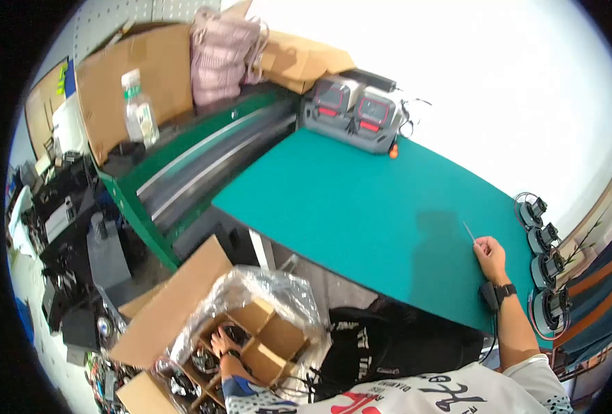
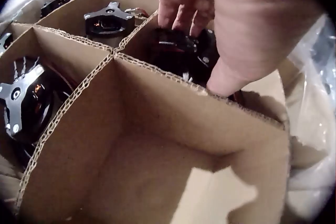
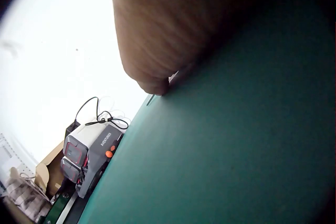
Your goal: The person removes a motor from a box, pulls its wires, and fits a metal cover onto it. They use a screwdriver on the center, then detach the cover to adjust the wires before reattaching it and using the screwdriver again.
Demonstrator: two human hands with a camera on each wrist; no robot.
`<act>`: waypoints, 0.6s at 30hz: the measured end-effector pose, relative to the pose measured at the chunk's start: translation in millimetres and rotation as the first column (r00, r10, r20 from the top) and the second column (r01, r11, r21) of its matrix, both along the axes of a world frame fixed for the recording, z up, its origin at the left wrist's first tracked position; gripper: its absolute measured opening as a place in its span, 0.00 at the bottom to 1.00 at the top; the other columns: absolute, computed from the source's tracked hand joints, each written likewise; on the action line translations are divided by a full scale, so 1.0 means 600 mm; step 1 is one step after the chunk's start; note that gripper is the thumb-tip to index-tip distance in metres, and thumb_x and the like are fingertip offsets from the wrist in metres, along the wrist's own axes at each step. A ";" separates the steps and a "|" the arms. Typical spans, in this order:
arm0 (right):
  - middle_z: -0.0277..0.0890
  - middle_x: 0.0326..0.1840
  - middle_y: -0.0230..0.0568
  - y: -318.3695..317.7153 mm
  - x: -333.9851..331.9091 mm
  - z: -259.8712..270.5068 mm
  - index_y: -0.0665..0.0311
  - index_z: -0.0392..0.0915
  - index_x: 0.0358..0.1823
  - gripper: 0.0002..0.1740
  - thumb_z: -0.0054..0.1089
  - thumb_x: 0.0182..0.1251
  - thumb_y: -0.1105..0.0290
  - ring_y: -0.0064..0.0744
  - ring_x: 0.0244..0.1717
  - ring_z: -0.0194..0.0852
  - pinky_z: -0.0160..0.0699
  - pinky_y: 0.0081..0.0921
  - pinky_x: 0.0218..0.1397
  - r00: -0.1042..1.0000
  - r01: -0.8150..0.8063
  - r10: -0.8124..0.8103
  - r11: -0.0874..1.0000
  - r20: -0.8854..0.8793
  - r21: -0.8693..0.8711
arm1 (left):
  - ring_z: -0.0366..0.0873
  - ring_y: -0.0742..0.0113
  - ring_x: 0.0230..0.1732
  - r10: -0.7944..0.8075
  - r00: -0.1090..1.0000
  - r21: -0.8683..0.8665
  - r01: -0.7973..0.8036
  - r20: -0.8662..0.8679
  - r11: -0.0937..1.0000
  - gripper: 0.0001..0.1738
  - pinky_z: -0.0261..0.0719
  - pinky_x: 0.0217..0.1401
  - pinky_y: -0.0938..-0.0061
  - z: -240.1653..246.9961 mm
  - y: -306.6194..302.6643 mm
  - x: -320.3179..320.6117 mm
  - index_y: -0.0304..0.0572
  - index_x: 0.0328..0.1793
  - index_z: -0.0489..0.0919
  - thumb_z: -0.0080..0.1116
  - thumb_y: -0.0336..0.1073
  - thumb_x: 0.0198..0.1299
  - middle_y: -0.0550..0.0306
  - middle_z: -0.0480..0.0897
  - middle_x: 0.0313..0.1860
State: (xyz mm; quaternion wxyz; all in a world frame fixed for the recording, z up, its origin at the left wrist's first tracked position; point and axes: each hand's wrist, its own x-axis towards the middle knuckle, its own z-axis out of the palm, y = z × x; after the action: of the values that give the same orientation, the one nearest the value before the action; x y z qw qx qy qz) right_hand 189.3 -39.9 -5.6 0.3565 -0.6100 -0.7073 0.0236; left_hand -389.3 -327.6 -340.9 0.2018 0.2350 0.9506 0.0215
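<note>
My left hand (image 1: pixel 222 341) reaches down into a divided cardboard box (image 2: pixel 157 71). In the left wrist view its fingers and thumb straddle a black round motor-like part (image 2: pixel 181 50) in a far compartment. Similar parts with three-armed brackets, such as a black part (image 2: pixel 109 20) and another black part (image 2: pixel 26 100), sit in neighbouring compartments. The nearest compartment holds nothing. Over the right side of the green tabletop (image 1: pixel 347 200), my right hand (image 1: pixel 490 259) pinches a thin rod (image 1: pixel 469 232) that points up and away. Most of the rod is hidden in the right wrist view.
Several black round units (image 1: pixel 545 269) with wires line the tabletop's right edge. A grey case (image 1: pixel 354 127) with two red-trimmed modules stands at the back. Left of it are a green-framed bench (image 1: pixel 130 207), a bottle (image 1: pixel 139 114) and a pink bag (image 1: pixel 220 58).
</note>
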 end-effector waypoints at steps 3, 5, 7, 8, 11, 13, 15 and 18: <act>0.69 0.22 0.31 -0.009 -0.008 0.004 0.60 0.79 0.34 0.08 0.62 0.56 0.67 0.23 0.23 0.64 0.66 0.22 0.27 1.000 -0.002 0.002 1.000 -0.001 -0.030 | 0.66 0.52 0.58 0.006 0.995 -0.048 -0.010 -0.095 0.999 0.49 0.66 0.59 0.64 -0.007 -0.001 0.013 0.55 0.70 0.59 0.70 0.41 0.37 0.48 0.64 0.55; 0.69 0.23 0.31 -0.010 -0.009 0.006 0.60 0.79 0.34 0.07 0.63 0.55 0.67 0.24 0.23 0.65 0.66 0.23 0.27 1.000 0.003 -0.003 1.000 0.007 -0.003 | 0.65 0.55 0.56 -0.003 0.997 -0.095 -0.005 -0.083 0.995 0.48 0.61 0.61 0.65 0.010 0.002 0.017 0.57 0.67 0.60 0.71 0.45 0.37 0.49 0.64 0.52; 0.70 0.23 0.31 -0.014 -0.013 0.008 0.60 0.79 0.34 0.07 0.63 0.55 0.67 0.24 0.23 0.65 0.67 0.23 0.28 1.000 0.005 -0.005 1.000 0.018 0.015 | 0.65 0.56 0.55 0.007 0.994 -0.117 -0.020 -0.110 0.993 0.49 0.58 0.62 0.63 0.000 0.003 0.016 0.55 0.65 0.61 0.73 0.51 0.33 0.51 0.64 0.52; 0.70 0.24 0.32 -0.017 -0.016 0.011 0.60 0.79 0.34 0.08 0.63 0.55 0.67 0.25 0.23 0.66 0.67 0.24 0.28 1.000 0.011 -0.011 1.000 0.010 0.008 | 0.66 0.58 0.54 0.008 0.990 -0.137 -0.027 -0.142 0.990 0.48 0.59 0.61 0.65 0.002 0.005 0.019 0.53 0.62 0.63 0.73 0.54 0.33 0.52 0.65 0.50; 0.71 0.25 0.33 -0.018 -0.014 0.007 0.60 0.78 0.34 0.08 0.64 0.53 0.67 0.27 0.23 0.67 0.69 0.26 0.28 1.000 -0.003 0.003 1.000 0.001 0.025 | 0.68 0.59 0.52 0.128 0.976 -0.135 -0.152 -0.176 0.979 0.40 0.64 0.58 0.67 -0.028 0.018 0.013 0.51 0.58 0.63 0.70 0.51 0.40 0.53 0.66 0.49; 0.71 0.25 0.34 -0.013 -0.008 0.002 0.60 0.78 0.34 0.08 0.64 0.53 0.68 0.28 0.23 0.68 0.69 0.26 0.28 1.000 -0.024 0.024 0.998 0.011 0.051 | 0.68 0.57 0.53 0.198 0.970 -0.117 -0.215 -0.142 0.970 0.43 0.64 0.59 0.65 -0.060 0.026 -0.001 0.51 0.60 0.60 0.70 0.51 0.38 0.52 0.65 0.50; 0.72 0.25 0.36 -0.008 -0.004 -0.006 0.60 0.78 0.33 0.08 0.65 0.51 0.68 0.29 0.23 0.69 0.70 0.27 0.28 0.999 -0.050 0.051 0.993 -0.010 0.103 | 0.70 0.53 0.55 0.123 0.964 -0.131 -0.157 -0.235 0.979 0.40 0.69 0.58 0.66 -0.069 0.033 0.002 0.49 0.59 0.60 0.68 0.47 0.42 0.48 0.66 0.52; 0.72 0.25 0.37 -0.013 -0.007 -0.001 0.61 0.79 0.32 0.08 0.65 0.51 0.69 0.30 0.24 0.70 0.70 0.26 0.28 0.999 -0.046 0.047 0.994 -0.009 0.102 | 0.72 0.49 0.57 0.349 0.927 0.041 -0.358 0.139 0.933 0.38 0.75 0.57 0.65 -0.078 0.043 -0.009 0.45 0.59 0.60 0.68 0.43 0.44 0.42 0.68 0.55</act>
State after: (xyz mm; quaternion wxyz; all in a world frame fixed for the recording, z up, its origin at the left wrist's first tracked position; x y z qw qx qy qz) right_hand 185.1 -47.6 -6.5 0.3904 -0.5743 -0.7195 -0.0008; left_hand -394.5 -301.7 -387.7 0.2478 0.0645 0.9611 0.1038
